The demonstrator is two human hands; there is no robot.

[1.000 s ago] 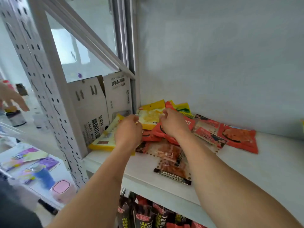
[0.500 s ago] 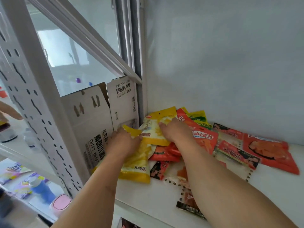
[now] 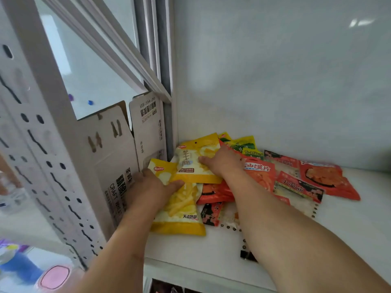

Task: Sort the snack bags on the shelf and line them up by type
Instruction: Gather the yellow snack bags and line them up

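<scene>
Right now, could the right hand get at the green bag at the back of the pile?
Probably yes. The right hand rests on a yellow bag just in front of the green bag, whose top lies uncovered, nothing between.

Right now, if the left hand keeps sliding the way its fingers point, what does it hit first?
Probably the upper yellow snack bag under the right hand: the left hand points right across the lower yellow bag, whose top that bag overlaps. Depth is unclear.

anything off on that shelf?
Yes. Snack bags sit in a mixed heap: two yellow bags overlap orange ones, and a green bag is half buried at the back. No spill or tear visible.
</scene>
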